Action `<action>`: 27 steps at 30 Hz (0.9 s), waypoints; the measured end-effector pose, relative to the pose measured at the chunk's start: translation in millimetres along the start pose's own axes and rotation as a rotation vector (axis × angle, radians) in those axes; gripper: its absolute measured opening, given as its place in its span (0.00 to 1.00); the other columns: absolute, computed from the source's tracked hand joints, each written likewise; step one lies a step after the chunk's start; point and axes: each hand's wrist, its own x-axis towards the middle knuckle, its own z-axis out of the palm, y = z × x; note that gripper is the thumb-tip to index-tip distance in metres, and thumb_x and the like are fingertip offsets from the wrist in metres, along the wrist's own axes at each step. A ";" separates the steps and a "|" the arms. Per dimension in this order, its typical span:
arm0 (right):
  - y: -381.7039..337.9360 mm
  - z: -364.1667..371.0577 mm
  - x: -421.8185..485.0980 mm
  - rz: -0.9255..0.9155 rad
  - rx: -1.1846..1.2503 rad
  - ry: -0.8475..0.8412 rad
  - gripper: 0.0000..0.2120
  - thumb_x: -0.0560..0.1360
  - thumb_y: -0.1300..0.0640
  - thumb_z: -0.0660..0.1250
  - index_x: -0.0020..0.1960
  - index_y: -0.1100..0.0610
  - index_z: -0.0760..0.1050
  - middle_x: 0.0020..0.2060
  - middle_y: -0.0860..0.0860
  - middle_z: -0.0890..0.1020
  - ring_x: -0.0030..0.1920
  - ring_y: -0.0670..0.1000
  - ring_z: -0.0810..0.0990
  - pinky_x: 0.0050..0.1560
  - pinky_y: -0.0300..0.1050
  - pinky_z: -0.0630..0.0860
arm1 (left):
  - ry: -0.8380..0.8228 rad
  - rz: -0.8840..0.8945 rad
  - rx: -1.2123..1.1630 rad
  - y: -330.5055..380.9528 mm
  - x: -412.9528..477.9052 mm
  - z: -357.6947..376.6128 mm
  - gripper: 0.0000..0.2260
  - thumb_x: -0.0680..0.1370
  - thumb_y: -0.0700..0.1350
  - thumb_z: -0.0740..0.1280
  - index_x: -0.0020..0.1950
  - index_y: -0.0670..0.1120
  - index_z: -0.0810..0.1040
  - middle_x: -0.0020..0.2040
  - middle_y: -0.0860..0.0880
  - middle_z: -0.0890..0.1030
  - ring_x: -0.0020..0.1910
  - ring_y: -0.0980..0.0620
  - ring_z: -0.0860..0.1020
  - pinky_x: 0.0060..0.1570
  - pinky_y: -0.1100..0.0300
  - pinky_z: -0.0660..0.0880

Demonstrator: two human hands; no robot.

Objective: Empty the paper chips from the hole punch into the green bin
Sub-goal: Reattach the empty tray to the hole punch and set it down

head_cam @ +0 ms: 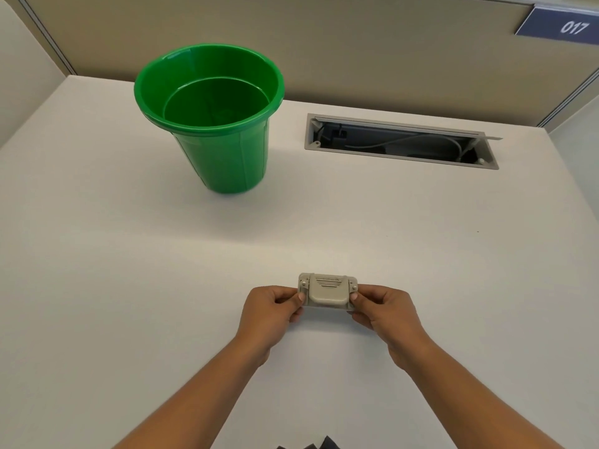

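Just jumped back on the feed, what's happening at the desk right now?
A person is holding a small beige hole punch with both hands, the left hand gripping its left end and the right hand its right end, close to their body and low over the white desk. The green bin stands upright farther back and to the left, apart from the punch. No paper chips show in the bin or on the desk, so the emptying does not look started.
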 end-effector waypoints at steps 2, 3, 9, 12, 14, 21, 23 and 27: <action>0.5 1.5 3.2 -0.014 -0.055 0.046 0.06 0.75 0.63 0.71 0.51 0.59 0.85 0.38 0.53 0.87 0.36 0.47 0.83 0.42 0.38 0.82 | 0.026 0.000 0.020 0.8 4.1 0.6 0.07 0.77 0.43 0.73 0.40 0.43 0.87 0.31 0.49 0.83 0.29 0.53 0.77 0.41 0.57 0.75; 0.2 2.1 4.3 -0.015 -0.074 0.054 0.05 0.75 0.62 0.72 0.50 0.59 0.85 0.36 0.53 0.86 0.35 0.48 0.81 0.41 0.39 0.82 | 0.035 0.001 0.022 1.2 6.1 0.9 0.07 0.77 0.43 0.73 0.40 0.43 0.87 0.31 0.49 0.83 0.29 0.53 0.77 0.40 0.57 0.75; -0.7 1.7 2.7 0.082 -0.062 -0.094 0.09 0.72 0.66 0.72 0.51 0.68 0.80 0.35 0.57 0.82 0.34 0.52 0.78 0.39 0.42 0.79 | 0.030 -0.048 -0.086 6.7 14.2 5.1 0.07 0.80 0.41 0.68 0.44 0.45 0.85 0.38 0.46 0.83 0.37 0.49 0.77 0.44 0.52 0.79; 0.4 6.6 -4.4 0.113 -0.069 -0.211 0.12 0.72 0.68 0.71 0.55 0.66 0.78 0.36 0.56 0.83 0.34 0.51 0.82 0.42 0.43 0.81 | -0.031 -0.149 -0.374 11.6 11.9 13.5 0.08 0.81 0.45 0.66 0.52 0.43 0.83 0.48 0.42 0.87 0.45 0.45 0.84 0.52 0.50 0.82; 1.4 11.1 -8.7 0.096 -0.051 -0.231 0.12 0.71 0.68 0.72 0.54 0.67 0.77 0.37 0.56 0.84 0.36 0.51 0.83 0.43 0.44 0.82 | -0.057 -0.135 -0.442 9.9 6.4 22.9 0.12 0.79 0.50 0.70 0.58 0.44 0.79 0.51 0.43 0.87 0.49 0.45 0.86 0.51 0.50 0.82; -4.6 11.3 -20.0 0.131 -0.094 -0.378 0.17 0.72 0.56 0.75 0.57 0.61 0.78 0.52 0.59 0.87 0.52 0.56 0.86 0.53 0.48 0.83 | -0.020 -0.066 -0.339 13.4 -4.6 29.5 0.13 0.75 0.45 0.75 0.57 0.44 0.79 0.49 0.45 0.87 0.44 0.49 0.85 0.40 0.57 0.79; -10.0 6.2 -15.6 0.146 -0.095 -0.342 0.17 0.74 0.51 0.72 0.57 0.60 0.80 0.53 0.58 0.87 0.55 0.57 0.85 0.55 0.49 0.82 | -0.071 -0.022 -0.307 17.3 -2.7 22.5 0.11 0.75 0.45 0.74 0.56 0.43 0.83 0.49 0.44 0.87 0.43 0.51 0.84 0.41 0.59 0.78; -23.3 3.0 -4.2 0.101 -0.044 -0.299 0.16 0.79 0.48 0.64 0.57 0.60 0.82 0.54 0.61 0.85 0.53 0.56 0.84 0.54 0.49 0.82 | -0.253 0.020 -0.118 19.1 -2.3 15.9 0.07 0.77 0.47 0.72 0.51 0.46 0.87 0.50 0.46 0.88 0.46 0.52 0.84 0.45 0.60 0.78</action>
